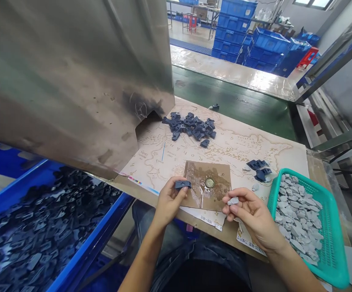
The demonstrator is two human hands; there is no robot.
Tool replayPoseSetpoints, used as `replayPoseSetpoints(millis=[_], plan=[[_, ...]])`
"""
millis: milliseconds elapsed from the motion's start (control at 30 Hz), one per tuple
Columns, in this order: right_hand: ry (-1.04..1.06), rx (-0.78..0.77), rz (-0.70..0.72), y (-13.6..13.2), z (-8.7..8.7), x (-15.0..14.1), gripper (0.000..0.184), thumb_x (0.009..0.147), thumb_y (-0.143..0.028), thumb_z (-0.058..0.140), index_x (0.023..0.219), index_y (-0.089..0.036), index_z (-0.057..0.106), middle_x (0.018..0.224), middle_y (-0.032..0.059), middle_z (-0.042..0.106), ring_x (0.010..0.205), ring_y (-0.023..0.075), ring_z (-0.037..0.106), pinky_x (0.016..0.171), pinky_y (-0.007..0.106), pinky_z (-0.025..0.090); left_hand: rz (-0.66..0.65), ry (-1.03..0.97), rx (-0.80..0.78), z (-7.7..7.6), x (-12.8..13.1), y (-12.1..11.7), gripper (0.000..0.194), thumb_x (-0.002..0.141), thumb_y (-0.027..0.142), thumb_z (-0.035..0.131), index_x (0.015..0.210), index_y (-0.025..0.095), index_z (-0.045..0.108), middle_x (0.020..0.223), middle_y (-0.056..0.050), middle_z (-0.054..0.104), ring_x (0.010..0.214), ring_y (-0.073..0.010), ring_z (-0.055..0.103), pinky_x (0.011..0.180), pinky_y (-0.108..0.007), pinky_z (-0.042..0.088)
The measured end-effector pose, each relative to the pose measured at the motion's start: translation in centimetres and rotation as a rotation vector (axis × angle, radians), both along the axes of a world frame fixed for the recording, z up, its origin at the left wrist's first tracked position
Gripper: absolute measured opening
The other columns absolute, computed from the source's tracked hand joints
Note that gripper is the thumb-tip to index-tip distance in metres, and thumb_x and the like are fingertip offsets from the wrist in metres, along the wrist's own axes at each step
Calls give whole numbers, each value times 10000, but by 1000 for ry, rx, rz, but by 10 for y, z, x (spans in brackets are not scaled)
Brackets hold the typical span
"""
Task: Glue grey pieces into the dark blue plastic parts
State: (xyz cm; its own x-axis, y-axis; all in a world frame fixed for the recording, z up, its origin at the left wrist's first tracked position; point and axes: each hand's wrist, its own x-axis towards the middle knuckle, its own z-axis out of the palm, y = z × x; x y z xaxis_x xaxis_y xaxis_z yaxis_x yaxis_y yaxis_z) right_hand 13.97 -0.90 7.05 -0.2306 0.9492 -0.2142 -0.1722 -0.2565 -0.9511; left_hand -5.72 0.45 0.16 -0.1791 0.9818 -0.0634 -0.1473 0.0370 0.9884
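A dark blue-grey molded plastic part (182, 185) is pinched betw. thumb & fingers of the L hand (170, 200), right at the left edge of a wet brown pad (197, 190). The R hand (250, 215) is curled, about half closed, w/ a light grey chip (233, 200) held at the fingertips, just off the pad's right edge. A round metal disc (209, 183) lies on the pad betw. the hands, touched by neither.

The pad sits on a printed map sheet (233, 148) covering the tabletop (317, 172). Further out on the sheet is a loose pile of dark parts (191, 126); two more dark parts (259, 169) lie right of the pad. A teal plastic basket (331, 243) sits right of the R hand, heaped w/ light grey chips (297, 219). On the left, a blue bin (87, 215) is full of dark parts (42, 231), w/ a stained steel hood (72, 81) overhanging it & the sheet's corner. Beyond the tabletop: a green belt (230, 97) & stacked blue crates (233, 28).
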Motion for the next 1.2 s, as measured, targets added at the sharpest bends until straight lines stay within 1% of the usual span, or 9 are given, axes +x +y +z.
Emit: replayPoseSetpoints(millis=[100, 167, 300, 467, 633, 767, 900, 1033, 1200], plan=[[-218, 66, 17, 1, -6, 6, 308, 718, -412, 726, 944, -208, 680, 854, 56, 720, 710, 163, 698, 586, 239, 570, -19, -5, 0, 2, 0, 0, 255, 642, 347, 690, 800, 173, 591, 638, 21, 573, 522, -90, 519, 516, -205, 475], [-495, 178, 6, 0, -10, 11, 297, 751, -427, 682, 940, -198, 700, 817, 66, 722, 666, 175, 686, 572, 269, 566, -12, -11, -7, 4, 0, 0, 254, 639, 342, 693, 799, 174, 591, 636, 23, 567, 522, -89, 521, 514, -203, 474], [-959, 631, -26, -7, -25, 15, 215, 843, -345, 589, 935, -195, 712, 671, 37, 661, 558, 153, 613, 555, 285, 532, -22, -52, -19, 4, -3, 0, 260, 641, 341, 704, 805, 175, 588, 650, 22, 578, 526, -91, 542, 536, -213, 486], [-1196, 907, 20, -13, -46, 10, 240, 929, -260, 452, 1002, -213, 675, 781, 50, 657, 715, 166, 642, 654, 273, 532, -3, -208, -16, 0, -7, 3, 346, 622, 417, 739, 810, 178, 573, 722, -4, 626, 557, -105, 581, 536, -225, 498], [-1425, 1027, 94, -6, -42, 16, 298, 940, -265, 391, 985, -188, 675, 852, 90, 643, 770, 209, 617, 606, 309, 506, -13, -348, -5, -3, -8, 4, 417, 603, 489, 760, 815, 184, 568, 729, -12, 634, 618, -129, 615, 533, -222, 506], [-1431, 1049, 245, 3, -28, 23, 320, 933, -211, 339, 902, -200, 658, 787, 73, 634, 666, 191, 609, 533, 295, 485, -33, -326, 1, -4, -9, 3, 411, 623, 495, 751, 816, 181, 568, 719, -10, 630, 603, -119, 610, 546, -219, 510], [-1206, 874, 315, 10, -14, 11, 215, 903, -201, 411, 900, -209, 626, 773, 45, 661, 639, 164, 633, 518, 260, 499, -60, -262, -5, -3, -9, 3, 393, 646, 487, 731, 832, 182, 568, 736, -11, 616, 573, -106, 580, 562, -229, 509], [-927, 668, 192, 16, -18, -13, 193, 883, -266, 514, 1021, -208, 637, 824, 41, 705, 630, 146, 642, 549, 248, 527, -99, -218, -14, 0, -7, 2, 331, 658, 417, 729, 837, 189, 569, 769, -1, 592, 581, -90, 562, 588, -223, 507], [-853, 680, 6, 29, -37, -24, 166, 860, -325, 562, 893, -213, 681, 937, 78, 675, 832, 195, 652, 642, 290, 541, -119, -177, -15, -2, -5, 2, 273, 672, 348, 715, 845, 183, 585, 792, -12, 598, 614, -90, 558, 590, -203, 477]])
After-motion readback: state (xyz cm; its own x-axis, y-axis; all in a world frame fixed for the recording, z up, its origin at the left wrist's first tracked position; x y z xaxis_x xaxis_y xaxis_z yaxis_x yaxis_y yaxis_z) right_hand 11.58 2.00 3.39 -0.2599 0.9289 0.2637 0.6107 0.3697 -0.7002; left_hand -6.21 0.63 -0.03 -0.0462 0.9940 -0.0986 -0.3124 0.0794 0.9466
